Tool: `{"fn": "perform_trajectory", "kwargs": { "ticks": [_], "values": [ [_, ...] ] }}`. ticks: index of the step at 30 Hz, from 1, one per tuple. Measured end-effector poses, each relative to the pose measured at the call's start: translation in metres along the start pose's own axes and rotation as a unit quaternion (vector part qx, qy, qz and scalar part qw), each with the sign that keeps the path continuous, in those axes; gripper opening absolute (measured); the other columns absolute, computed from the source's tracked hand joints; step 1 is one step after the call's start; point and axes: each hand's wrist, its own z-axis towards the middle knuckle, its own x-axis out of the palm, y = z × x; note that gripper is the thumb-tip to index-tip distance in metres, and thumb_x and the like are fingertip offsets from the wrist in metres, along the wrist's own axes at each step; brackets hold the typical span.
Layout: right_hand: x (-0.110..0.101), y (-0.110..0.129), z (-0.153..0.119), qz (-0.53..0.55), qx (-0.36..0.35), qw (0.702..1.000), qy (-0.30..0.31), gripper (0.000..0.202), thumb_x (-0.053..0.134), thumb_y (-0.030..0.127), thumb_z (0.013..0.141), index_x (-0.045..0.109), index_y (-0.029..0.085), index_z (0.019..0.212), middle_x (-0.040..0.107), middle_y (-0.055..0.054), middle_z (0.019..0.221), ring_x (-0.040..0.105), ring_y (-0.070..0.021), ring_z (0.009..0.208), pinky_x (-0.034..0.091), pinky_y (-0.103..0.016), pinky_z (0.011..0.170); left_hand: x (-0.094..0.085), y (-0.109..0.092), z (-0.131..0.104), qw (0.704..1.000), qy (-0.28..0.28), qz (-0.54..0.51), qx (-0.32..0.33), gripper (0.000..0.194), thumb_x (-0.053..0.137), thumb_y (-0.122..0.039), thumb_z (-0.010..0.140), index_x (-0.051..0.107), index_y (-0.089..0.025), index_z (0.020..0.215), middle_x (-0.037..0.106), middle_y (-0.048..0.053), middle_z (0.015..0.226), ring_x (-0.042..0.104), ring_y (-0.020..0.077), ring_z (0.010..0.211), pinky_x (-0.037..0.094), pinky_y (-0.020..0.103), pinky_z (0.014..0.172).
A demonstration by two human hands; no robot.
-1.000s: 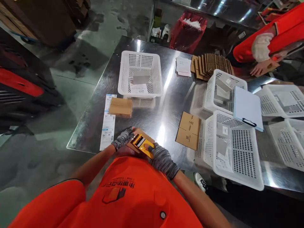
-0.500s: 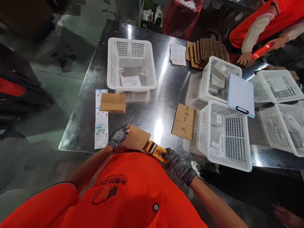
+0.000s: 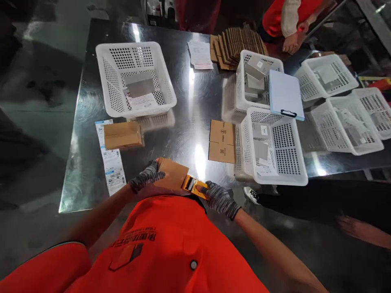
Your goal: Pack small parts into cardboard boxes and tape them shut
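Observation:
A small brown cardboard box [image 3: 173, 174] sits at the table's front edge, close against my orange apron. My left hand [image 3: 149, 176], in a grey knit glove, grips its left side. In my gloved right hand [image 3: 220, 199] is a yellow tape dispenser [image 3: 193, 186], its front end against the box's right edge. Left of the box lie a stack of flat brown cartons [image 3: 122, 135] and a strip of printed labels [image 3: 112, 169]. To its right rests a folded carton [image 3: 222, 142].
White baskets hold grey boxes and papers: one [image 3: 166, 95] at back left, others [image 3: 301, 173] at right. A clipboard [image 3: 285, 91] leans on baskets. Papers [image 3: 200, 55] and upright cartons [image 3: 241, 44] stand behind. A co-worker's hands [image 3: 291, 42] show at back right; another person's hand [image 3: 354, 226] at lower right.
My view has shifted, so the table's items appear farther left. My hands keep hold of the box and the tape dispenser. The co-worker's hands have come together; the orange item is no longer visible there.

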Motion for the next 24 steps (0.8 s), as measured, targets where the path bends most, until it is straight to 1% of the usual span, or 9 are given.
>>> {"fn": "perform_trajectory", "kwargs": {
  "ticks": [3, 6, 9, 12, 13, 15, 18, 21, 24],
  "values": [
    [-0.007, -0.001, -0.008, 0.000, 0.003, 1.000, 0.007, 0.066, 0.079, 0.018, 0.097, 0.076, 0.024, 0.163, 0.080, -0.019, 0.144, 0.080, -0.0312, 0.116, 0.064, -0.034, 0.093, -0.005, -0.006, 0.001, 1.000, 0.026, 0.001, 0.008, 0.110, 0.108, -0.067, 0.054, 0.073, -0.020, 0.147, 0.084, 0.017, 0.126, 0.079, 0.0446, 0.122, 0.066, 0.055, 0.105],
    [-0.023, 0.001, -0.026, 0.102, -0.004, 0.993, -0.058, 0.048, 0.078, 0.021, 0.095, 0.087, 0.019, 0.142, 0.082, -0.020, 0.138, 0.081, -0.0323, 0.111, 0.067, -0.036, 0.091, -0.023, -0.004, -0.001, 0.999, 0.045, -0.007, 0.003, 0.105, 0.106, -0.075, 0.055, 0.078, -0.021, 0.141, 0.087, 0.018, 0.116, 0.083, 0.0448, 0.114, 0.069, 0.055, 0.099],
    [-0.054, 0.012, -0.051, 0.268, -0.015, 0.958, -0.105, 0.039, 0.072, 0.042, 0.106, 0.090, 0.023, 0.135, 0.086, -0.017, 0.117, 0.081, -0.0300, 0.095, 0.071, -0.038, 0.082, -0.048, -0.007, -0.008, 0.998, 0.062, -0.017, 0.006, 0.093, 0.101, -0.082, 0.066, 0.082, -0.022, 0.134, 0.089, 0.017, 0.118, 0.084, 0.0419, 0.119, 0.069, 0.052, 0.104],
    [-0.092, 0.026, -0.073, 0.386, -0.015, 0.916, -0.105, 0.057, 0.055, 0.066, 0.117, 0.085, 0.026, 0.145, 0.088, -0.013, 0.114, 0.083, -0.0256, 0.091, 0.073, -0.033, 0.078, -0.068, -0.019, -0.022, 0.999, 0.023, -0.027, 0.036, 0.088, 0.100, -0.090, 0.060, 0.087, -0.022, 0.114, 0.089, 0.016, 0.128, 0.082, 0.0398, 0.129, 0.067, 0.047, 0.115],
    [-0.103, 0.030, -0.078, 0.416, -0.016, 0.904, -0.099, 0.060, 0.054, 0.070, 0.117, 0.084, 0.027, 0.146, 0.088, -0.012, 0.116, 0.084, -0.0255, 0.091, 0.074, -0.033, 0.079, -0.071, -0.025, -0.028, 0.999, 0.003, -0.025, 0.036, 0.088, 0.101, -0.092, 0.055, 0.088, -0.022, 0.106, 0.089, 0.016, 0.128, 0.083, 0.0391, 0.126, 0.068, 0.045, 0.113],
    [-0.119, 0.034, -0.086, 0.448, -0.018, 0.890, -0.088, 0.061, 0.058, 0.071, 0.115, 0.085, 0.025, 0.144, 0.089, -0.013, 0.117, 0.085, -0.0268, 0.095, 0.075, -0.035, 0.085, -0.075, -0.038, -0.042, 0.999, -0.017, -0.021, 0.024, 0.086, 0.103, -0.093, 0.047, 0.086, -0.021, 0.092, 0.090, 0.015, 0.119, 0.086, 0.0367, 0.108, 0.072, 0.042, 0.102],
    [-0.130, 0.036, -0.092, 0.451, -0.016, 0.887, -0.096, 0.055, 0.065, 0.063, 0.112, 0.085, 0.023, 0.144, 0.089, -0.014, 0.120, 0.087, -0.0290, 0.105, 0.075, -0.039, 0.098, -0.075, -0.055, -0.065, 0.999, -0.009, -0.031, 0.042, 0.084, 0.102, -0.094, 0.043, 0.082, -0.020, 0.078, 0.087, 0.013, 0.093, 0.083, 0.0338, 0.086, 0.074, 0.043, 0.088],
    [-0.133, 0.037, -0.099, 0.470, -0.020, 0.877, -0.101, 0.057, 0.069, 0.060, 0.109, 0.081, 0.024, 0.152, 0.089, -0.012, 0.127, 0.088, -0.0296, 0.109, 0.075, -0.042, 0.101, -0.073, -0.064, -0.083, 0.995, -0.032, -0.021, 0.092, 0.076, 0.101, -0.090, 0.047, 0.074, -0.022, 0.068, 0.078, 0.010, 0.076, 0.082, 0.0358, 0.093, 0.072, 0.046, 0.095],
    [-0.125, 0.043, -0.100, 0.476, -0.019, 0.874, -0.102, 0.055, 0.068, 0.060, 0.110, 0.080, 0.028, 0.153, 0.088, -0.010, 0.132, 0.087, -0.0298, 0.116, 0.073, -0.045, 0.108, -0.071, -0.063, -0.091, 0.993, -0.058, 0.028, 0.097, 0.058, 0.100, -0.073, 0.054, 0.073, -0.024, 0.070, 0.075, 0.008, 0.073, 0.078, 0.0328, 0.089, 0.070, 0.044, 0.094]
  ]
}}
